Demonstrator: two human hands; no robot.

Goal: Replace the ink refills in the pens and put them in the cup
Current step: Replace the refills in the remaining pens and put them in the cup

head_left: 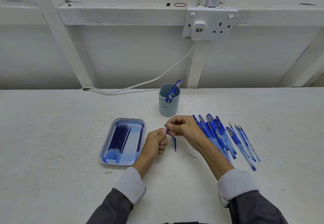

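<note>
Blue pen piece [167, 131] pinched between my left hand [156, 141] and right hand [182, 127], mid-swap I reckon, so next needs a refill [119, 136] from the tray [130, 119] left of the grip.

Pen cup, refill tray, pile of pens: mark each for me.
pen cup [169, 107], head view, front wall below the rim.
refill tray [130, 119], head view, far rim.
pile of pens [213, 129], head view, blue grip mid-pile.

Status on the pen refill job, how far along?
Early. Done: a few pens stand in the cup. In hand: left hand and right hand pinch one blue pen part between them, with another blue piece lying on the table below. Left: the pile of pens at right, with refills waiting in the tray.
</note>
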